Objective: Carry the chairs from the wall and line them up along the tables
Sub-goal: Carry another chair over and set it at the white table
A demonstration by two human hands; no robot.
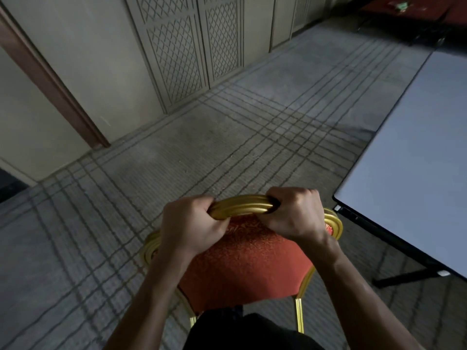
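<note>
Hands grip the top of a banquet chair (242,258), one on each side of its curved gold frame. The left hand (189,226) is curled tight round the left part of the top rail (242,205), thumb tucked under near the red fabric, fingers wrapped over the far side. The right hand (295,213) is clenched the same way on the right part of the rail, knuckles up. Between the two fists a short stretch of ribbed gold rail shows bare.

The chair has an orange-red patterned back pad framed in gold, and two gold legs show below it, close to the person's dark clothing at the bottom of the view. From here I cannot tell whether the legs touch the floor or hang just above it. The chair sits in the lower middle of the scene, over a grey carpet (177,152) crossed with bands of darker lines.

Just to the right of the chair is the near corner of a pale grey folding table (417,160), with its dark edge and black leg frame showing beneath. The chair's right shoulder is close to that corner but apart from it.

Beyond the carpet stands a beige wall (88,59) with lattice-patterned panels (177,54) and a brown door frame (50,79) to the left.
</note>
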